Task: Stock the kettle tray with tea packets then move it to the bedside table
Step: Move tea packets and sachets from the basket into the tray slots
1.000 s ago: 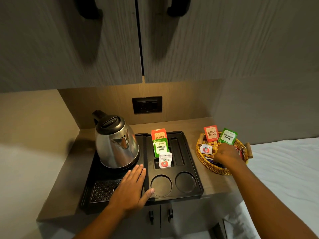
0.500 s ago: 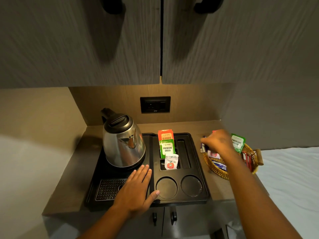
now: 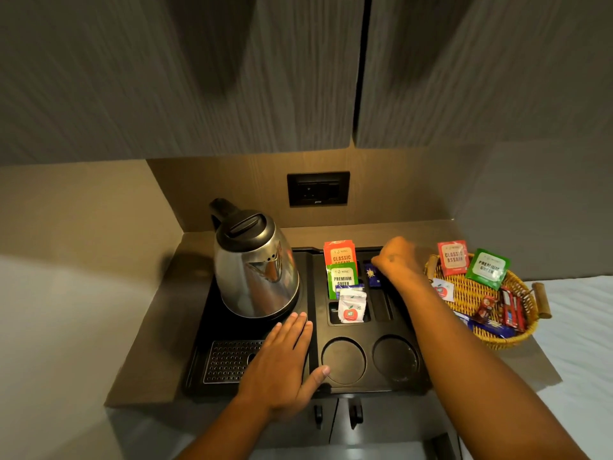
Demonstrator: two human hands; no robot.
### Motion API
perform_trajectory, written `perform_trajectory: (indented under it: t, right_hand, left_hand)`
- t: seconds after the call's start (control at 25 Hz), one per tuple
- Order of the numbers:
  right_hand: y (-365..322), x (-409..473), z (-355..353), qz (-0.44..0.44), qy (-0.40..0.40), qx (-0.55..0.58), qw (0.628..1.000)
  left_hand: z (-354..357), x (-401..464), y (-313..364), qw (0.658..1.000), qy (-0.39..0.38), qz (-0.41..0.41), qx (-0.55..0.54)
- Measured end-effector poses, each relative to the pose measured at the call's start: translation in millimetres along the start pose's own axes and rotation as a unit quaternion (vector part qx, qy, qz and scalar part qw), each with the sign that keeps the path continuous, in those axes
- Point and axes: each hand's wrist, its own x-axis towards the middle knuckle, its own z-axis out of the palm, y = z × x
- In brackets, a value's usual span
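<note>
The black kettle tray [image 3: 408, 376] sits on the counter with a steel kettle [image 3: 255, 270] on its left half. In its left slot stand a red Classic Assam packet [image 3: 340, 255], a green Premium Green packet [image 3: 341, 278] and a white sachet [image 3: 351, 307]. My right hand [image 3: 399, 260] hovers over the tray's right slot, shut on a dark blue packet [image 3: 373, 275] whose lower end dips into the slot. My left hand [image 3: 285, 363] lies flat, fingers spread, on the tray's front beside the drip grille [image 3: 229, 360].
A wicker basket [image 3: 464, 293] at the right holds a red packet [image 3: 452, 258], a green packet [image 3: 487, 268], a white sachet and several small red and blue sachets. Cabinet doors hang overhead. A wall socket [image 3: 317, 188] sits behind. A white bed [image 3: 577, 327] lies to the right.
My right hand has left the basket and moved left over the tray's right slot, carrying a dark blue packet. My left hand has stayed on the tray.
</note>
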Motion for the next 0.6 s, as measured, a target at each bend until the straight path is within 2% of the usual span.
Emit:
perform_trajectory:
  t: [0.08, 0.24, 0.6]
  right_hand:
    - [-4, -1, 0, -0.060, -0.026, 0.007, 0.998]
    - [-10, -15, 6, -0.173, -0.186, -0.111, 0.961]
    - [7, -9, -5, -0.260, -0.245, -0.156, 0.921]
  left_hand:
    - [-1, 1, 0, 1.000, 0.004, 0.000, 0.001]
    - [-1, 0, 0, 1.000, -0.005, -0.001, 0.006]
    - [2, 2, -1, 1.000, 0.000, -0.005, 0.005]
